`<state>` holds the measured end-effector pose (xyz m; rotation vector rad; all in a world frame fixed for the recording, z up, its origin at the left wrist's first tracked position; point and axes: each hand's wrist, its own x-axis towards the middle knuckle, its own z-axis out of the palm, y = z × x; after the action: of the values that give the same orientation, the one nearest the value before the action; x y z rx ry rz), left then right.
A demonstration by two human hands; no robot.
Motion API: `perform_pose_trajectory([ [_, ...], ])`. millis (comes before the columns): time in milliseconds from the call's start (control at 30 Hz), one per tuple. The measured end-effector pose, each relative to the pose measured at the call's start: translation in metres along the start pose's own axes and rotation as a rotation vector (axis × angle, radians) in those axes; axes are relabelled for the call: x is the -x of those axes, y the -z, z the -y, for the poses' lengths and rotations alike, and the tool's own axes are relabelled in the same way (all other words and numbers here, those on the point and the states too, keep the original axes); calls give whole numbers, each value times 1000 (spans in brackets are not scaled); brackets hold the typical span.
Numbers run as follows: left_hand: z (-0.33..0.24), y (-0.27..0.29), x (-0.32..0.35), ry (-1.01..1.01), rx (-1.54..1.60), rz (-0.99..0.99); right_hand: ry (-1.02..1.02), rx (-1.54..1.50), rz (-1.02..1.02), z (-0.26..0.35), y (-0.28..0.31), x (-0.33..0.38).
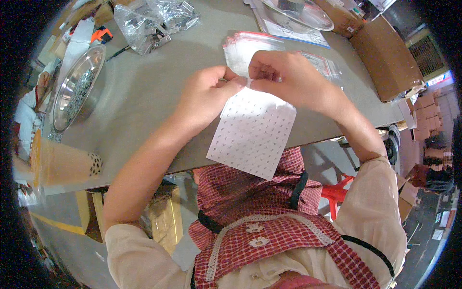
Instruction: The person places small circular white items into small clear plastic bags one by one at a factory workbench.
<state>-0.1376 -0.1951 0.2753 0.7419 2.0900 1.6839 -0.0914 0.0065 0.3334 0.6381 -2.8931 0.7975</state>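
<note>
head view: left hand (204, 94) pinched the top edge of a white sheet (252, 132) between thumb and forefinger; right hand (291, 77) pinched the same edge just beside it, tips nearly meeting, probably for fine control there. right fingers curled in; couldn't tell if they hid anything else. sheet hung below the pinch, across the near edge of the table (144, 82), low corner over the checked apron (269, 231), likely to give it free room. clear bags (240, 48) lay just beyond the hands, seemingly for easy reach. metal bowl (94, 60) with small metal parts (79, 94) and drink cup (62, 161) sat well left, presumably out of the way.
</note>
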Motion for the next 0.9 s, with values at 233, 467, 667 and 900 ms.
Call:
perform_pose_trajectory([
  [233,7,-1,-4,24,44,4,332,568,-314,13,-30,17],
  [467,6,1,0,38,110,17,237,170,-165,6,-3,11],
  [667,7,0,-4,9,118,23,-260,-276,70,-96,48,-36],
  [900,7,2,-5,42,126,23,-463,62,174,-132,43,-39],
])
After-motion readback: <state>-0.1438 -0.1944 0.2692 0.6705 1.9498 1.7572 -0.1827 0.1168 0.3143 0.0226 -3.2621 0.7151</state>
